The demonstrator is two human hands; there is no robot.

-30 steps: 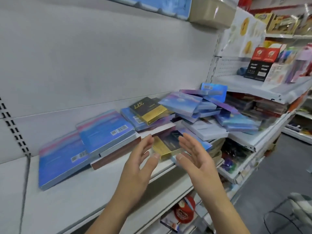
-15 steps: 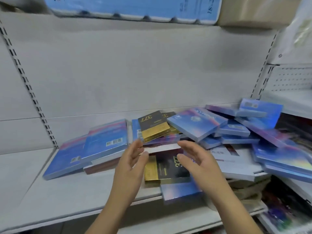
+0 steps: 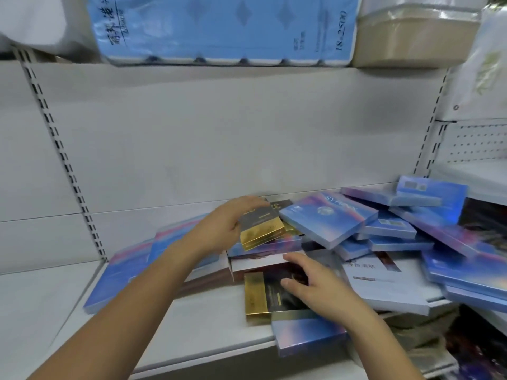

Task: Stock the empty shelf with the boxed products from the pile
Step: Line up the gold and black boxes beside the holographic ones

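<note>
blue boxes, black-and-gold box

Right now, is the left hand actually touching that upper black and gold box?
Touching. The head view shows the left hand wrapped around the upper black and gold box's left end, fingers over its top edge.

Even soft overhead light, motion blur, bowed wide-angle edges.

You face pale grey metal back panel, slotted uprights either side. Blue plastic-wrapped tissue pack on upper shelf overhead. Lighting even.
</note>
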